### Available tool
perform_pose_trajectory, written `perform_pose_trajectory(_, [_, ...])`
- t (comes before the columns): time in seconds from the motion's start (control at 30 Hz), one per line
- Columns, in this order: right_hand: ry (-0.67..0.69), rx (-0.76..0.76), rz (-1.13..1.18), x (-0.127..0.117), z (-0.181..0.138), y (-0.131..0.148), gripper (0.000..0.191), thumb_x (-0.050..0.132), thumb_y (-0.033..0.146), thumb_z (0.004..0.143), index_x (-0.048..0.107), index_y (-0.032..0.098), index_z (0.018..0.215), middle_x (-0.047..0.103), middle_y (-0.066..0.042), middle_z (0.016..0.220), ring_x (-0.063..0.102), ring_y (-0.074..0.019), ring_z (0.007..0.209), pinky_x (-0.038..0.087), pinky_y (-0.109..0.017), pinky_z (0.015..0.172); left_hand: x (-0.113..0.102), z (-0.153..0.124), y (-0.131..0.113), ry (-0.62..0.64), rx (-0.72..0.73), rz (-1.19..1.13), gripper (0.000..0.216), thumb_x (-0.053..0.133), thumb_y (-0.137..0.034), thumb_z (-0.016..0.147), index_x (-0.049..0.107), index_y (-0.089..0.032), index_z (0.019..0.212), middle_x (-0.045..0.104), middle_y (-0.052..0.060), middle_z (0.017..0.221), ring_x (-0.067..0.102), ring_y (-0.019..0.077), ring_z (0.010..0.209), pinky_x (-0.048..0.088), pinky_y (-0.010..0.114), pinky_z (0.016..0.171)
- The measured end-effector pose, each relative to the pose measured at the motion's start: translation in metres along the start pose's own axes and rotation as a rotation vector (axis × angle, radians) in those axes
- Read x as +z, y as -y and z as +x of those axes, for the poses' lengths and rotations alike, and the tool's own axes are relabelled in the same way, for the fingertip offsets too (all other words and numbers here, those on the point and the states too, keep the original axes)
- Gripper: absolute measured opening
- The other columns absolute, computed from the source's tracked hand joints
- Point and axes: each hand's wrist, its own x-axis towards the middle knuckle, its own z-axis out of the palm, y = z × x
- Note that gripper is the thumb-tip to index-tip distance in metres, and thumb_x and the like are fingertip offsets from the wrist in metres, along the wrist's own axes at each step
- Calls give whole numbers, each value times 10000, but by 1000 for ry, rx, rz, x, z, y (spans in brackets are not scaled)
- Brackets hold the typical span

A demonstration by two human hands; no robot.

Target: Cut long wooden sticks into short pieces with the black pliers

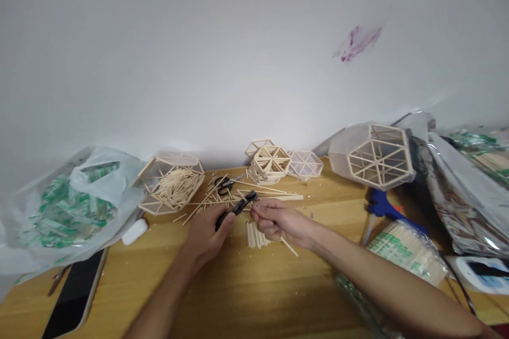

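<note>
My left hand (209, 230) is closed round the black handles of a pair of cutting pliers (238, 206), its jaws pointing up and right. Close to the jaws, my right hand (276, 217) pinches a thin wooden stick (289, 247), whose far end sticks out below the palm. Whether the jaws touch the stick is hard to make out. Beneath my right hand lies a row of short cut sticks (254, 235). Behind the pliers are loose sticks (274, 190) and black-handled scissors (225, 185).
Stick frames stand along the wall: one full of sticks (175, 185), a small hexagonal one (272, 161), and a large covered one (377, 159). Left are a plastic bag (91, 185) and a phone (75, 291). Right are a blue glue gun (384, 206) and a stick pack (409, 249).
</note>
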Motion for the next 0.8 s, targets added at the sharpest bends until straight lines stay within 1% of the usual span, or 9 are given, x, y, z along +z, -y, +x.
perform_pose_trajectory(0.07, [-8, -5, -23, 2, -1, 1, 374, 704, 481, 891, 529, 167, 790, 261, 110, 550, 150, -48, 469, 88, -197, 434, -4, -2, 2, 58, 12, -50, 427, 389, -498, 1003, 601, -186, 805, 631, 18, 746, 552, 180, 690, 364, 285, 646])
perform_pose_trajectory(0.2, [-27, -39, -63, 4, -2, 1, 388, 699, 495, 889, 531, 167, 766, 252, 113, 539, 142, -49, 463, 81, -211, 437, -13, -4, 5, 143, 37, -126, 395, 402, -490, 1003, 647, -187, 1065, 697, 57, 973, 612, 219, 864, 435, 316, 756])
perform_pose_trajectory(0.27, [-35, -55, -86, 4, -2, 2, 386, 693, 502, 891, 547, 164, 774, 254, 113, 537, 143, -51, 461, 82, -218, 439, -17, -4, 6, 161, 45, -146, 390, 413, -481, 1000, 634, -201, 1158, 699, 68, 1057, 623, 232, 931, 457, 330, 809])
perform_pose_trajectory(0.37, [-72, -91, -156, 3, -1, 1, 394, 677, 525, 897, 597, 150, 806, 276, 107, 536, 169, -55, 461, 98, -227, 443, -20, -4, 6, 152, 61, -153, 381, 442, -460, 995, 614, -220, 1237, 693, 75, 1153, 631, 242, 1014, 471, 342, 878])
perform_pose_trajectory(0.43, [-121, -146, -246, 2, 0, 0, 414, 667, 549, 897, 633, 139, 845, 316, 96, 538, 208, -62, 465, 133, -229, 444, -19, -4, 6, 124, 53, -120, 374, 445, -452, 996, 620, -214, 1224, 695, 81, 1153, 636, 241, 1012, 473, 347, 884])
perform_pose_trajectory(0.57, [-274, -330, -512, 2, 3, -6, 463, 624, 605, 903, 659, 144, 887, 421, 56, 578, 331, -93, 518, 240, -235, 485, -12, -4, 3, 31, 16, -7, 367, 439, -480, 988, 647, -188, 1070, 705, 85, 993, 634, 234, 880, 468, 347, 799])
perform_pose_trajectory(0.63, [-349, -398, -645, 2, 3, -8, 470, 570, 608, 935, 662, 153, 859, 450, 36, 605, 367, -109, 558, 270, -245, 524, -7, -5, 1, 1, 4, 43, 361, 438, -488, 986, 642, -190, 986, 693, 69, 901, 621, 222, 804, 450, 333, 742])
perform_pose_trajectory(0.7, [-392, -447, -750, 3, 3, -9, 477, 528, 594, 963, 654, 162, 804, 483, 17, 635, 400, -125, 601, 296, -257, 570, -3, -5, -1, -20, 1, 89, 363, 432, -492, 988, 624, -195, 904, 673, 53, 828, 605, 211, 747, 424, 317, 693])
perform_pose_trajectory(0.8, [-397, -499, -800, 2, 3, -8, 496, 511, 595, 971, 596, 173, 727, 512, 1, 671, 436, -142, 662, 317, -264, 619, 0, -6, -4, -52, 5, 139, 377, 419, -493, 994, 584, -203, 818, 649, 39, 771, 587, 200, 705, 386, 303, 651])
